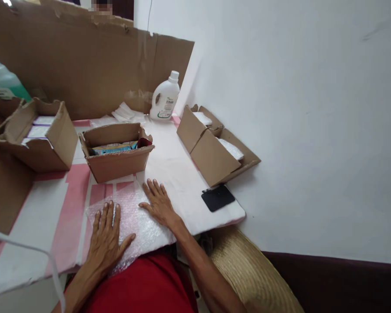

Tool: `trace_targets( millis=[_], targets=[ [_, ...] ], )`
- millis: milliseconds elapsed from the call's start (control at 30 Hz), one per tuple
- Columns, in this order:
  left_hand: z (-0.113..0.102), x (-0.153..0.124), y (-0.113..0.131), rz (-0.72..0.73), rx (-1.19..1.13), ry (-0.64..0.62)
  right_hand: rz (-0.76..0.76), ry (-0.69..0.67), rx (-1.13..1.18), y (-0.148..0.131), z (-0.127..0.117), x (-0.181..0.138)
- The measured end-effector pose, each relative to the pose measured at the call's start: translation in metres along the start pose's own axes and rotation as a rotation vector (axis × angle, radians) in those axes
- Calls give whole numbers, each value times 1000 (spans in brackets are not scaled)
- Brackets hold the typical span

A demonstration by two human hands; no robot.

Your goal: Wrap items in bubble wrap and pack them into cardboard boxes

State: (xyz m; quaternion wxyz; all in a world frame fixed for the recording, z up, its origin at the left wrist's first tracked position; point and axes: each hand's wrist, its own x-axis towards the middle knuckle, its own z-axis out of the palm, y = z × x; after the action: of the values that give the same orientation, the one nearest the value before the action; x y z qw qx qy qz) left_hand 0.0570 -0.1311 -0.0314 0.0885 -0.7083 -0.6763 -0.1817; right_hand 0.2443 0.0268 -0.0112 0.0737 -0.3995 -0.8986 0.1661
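Note:
A sheet of clear bubble wrap (130,221) lies on the table at its near edge, part of it hanging down towards my red clothing. My left hand (107,234) rests flat on the sheet's left side, fingers stretched out and thumb apart. On its right side my right hand (158,203) lies palm down with the fingers spread. Neither hand grips anything. Just beyond the hands stands an open cardboard box (119,165) with colourful packets inside. To the right of my right hand is a black smartphone (218,198), lying by the table's edge.
Two joined cardboard bins (211,156) with white wrapped items stand at the right by the wall. A white jug (166,98) is at the back. More cardboard boxes (61,139) and a green-liquid bottle (6,80) stand left. A white cable (29,248) crosses the near left.

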Motion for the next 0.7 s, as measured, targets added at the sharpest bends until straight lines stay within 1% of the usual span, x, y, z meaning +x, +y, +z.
trace_targets(
  millis=[100,167,233,333,400,467,533,633,700],
  targets=[
    [0,1,-11,53,-6,-17,-29,29,30,8,-7,-23],
    [-1,7,-21,134,-35,-40,-98,38,37,9,-10,-44],
    [-4,14,-31,223,-72,-75,-183,10,25,7,-11,-66],
    [-15,24,-45,314,-126,-133,-263,-49,3,3,-9,-96],
    [-26,22,-53,341,-149,-131,-276,-60,-10,2,-8,-110],
    [-37,10,-62,339,-160,-115,-281,-56,-20,3,-9,-120],
    [-49,-9,-70,321,-185,-96,-295,-60,-30,5,-11,-125],
    [-61,-41,-80,279,-231,-87,-333,-106,-51,12,-12,-125],
    [-65,-56,-81,248,-232,-108,-360,-146,-64,14,-10,-122]
  ],
)
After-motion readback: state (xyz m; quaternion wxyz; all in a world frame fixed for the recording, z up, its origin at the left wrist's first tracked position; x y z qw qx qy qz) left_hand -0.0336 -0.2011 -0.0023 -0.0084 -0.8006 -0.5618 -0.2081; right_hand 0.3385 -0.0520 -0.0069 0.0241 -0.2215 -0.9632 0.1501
